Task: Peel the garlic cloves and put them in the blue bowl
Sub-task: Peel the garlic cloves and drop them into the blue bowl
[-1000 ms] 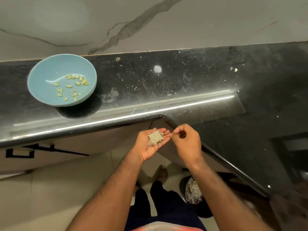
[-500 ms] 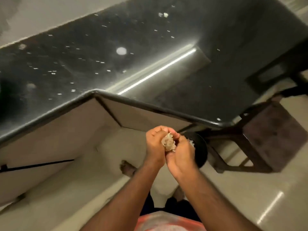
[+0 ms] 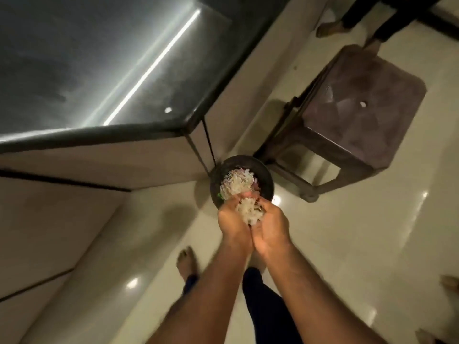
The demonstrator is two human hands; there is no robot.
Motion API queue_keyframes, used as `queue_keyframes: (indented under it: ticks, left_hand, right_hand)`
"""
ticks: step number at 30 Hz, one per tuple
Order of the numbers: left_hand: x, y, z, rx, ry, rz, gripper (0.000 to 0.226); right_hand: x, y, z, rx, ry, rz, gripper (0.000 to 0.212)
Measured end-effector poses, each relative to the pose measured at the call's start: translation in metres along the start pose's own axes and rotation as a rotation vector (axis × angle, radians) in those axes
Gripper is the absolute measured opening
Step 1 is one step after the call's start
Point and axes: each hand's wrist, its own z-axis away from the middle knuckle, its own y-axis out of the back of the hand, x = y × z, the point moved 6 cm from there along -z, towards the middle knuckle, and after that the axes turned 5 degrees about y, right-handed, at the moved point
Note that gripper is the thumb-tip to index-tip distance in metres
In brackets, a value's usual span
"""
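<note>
**Desk:** While the picture is this soft, what do you make of that pale heap?

**Operator:** I read it as papery skins (image 3: 248, 211), not cloves. It's blurred, so I can't rule out a clove buried inside. My left hand (image 3: 232, 225) and right hand (image 3: 272, 228) are pressed side by side, fingers curled up round the heap as one cup. I take that to be so no light flakes drift off.

**Desk:** And the peeled cloves, the blue bowl?

**Operator:** Neither shows in my view.

**Desk:** Why so low?

**Operator:** The cup hangs right over a dark round bin (image 3: 267, 180) on the floor (image 3: 347, 244), and its mouth holds similar pale scraps (image 3: 236, 182). I judge this to be a clearing of waste, not a peeling step. Holding the heap close above the mouth should keep the skins from scattering.

**Desk:** Around it?

**Operator:** The bin stands by the corner of the black table (image 3: 99, 58), with a brown stool (image 3: 360, 95) just beside it on the right. My bare foot (image 3: 187, 261) is planted left of my arms.
</note>
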Motion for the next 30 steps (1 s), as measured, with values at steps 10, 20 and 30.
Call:
queue_keyframes:
  ticks: [10,20,30]
  left_hand:
    - [-0.033,0.046,-0.193,0.064,-0.058,-0.237,0.046]
    - [-0.001,0.085,-0.31,0.042,0.094,-0.469,0.091]
    - [-0.046,0.078,-0.328,-0.067,-0.031,-1.506,0.054]
  right_hand:
    - [0.047,0.045,-0.183,0.055,-0.03,-0.094,0.032]
    - [0.099,0.084,-0.321,0.071,-0.045,-0.053,0.035]
    - [0.088,0.047,-0.314,-0.117,-0.039,0.028,0.027]
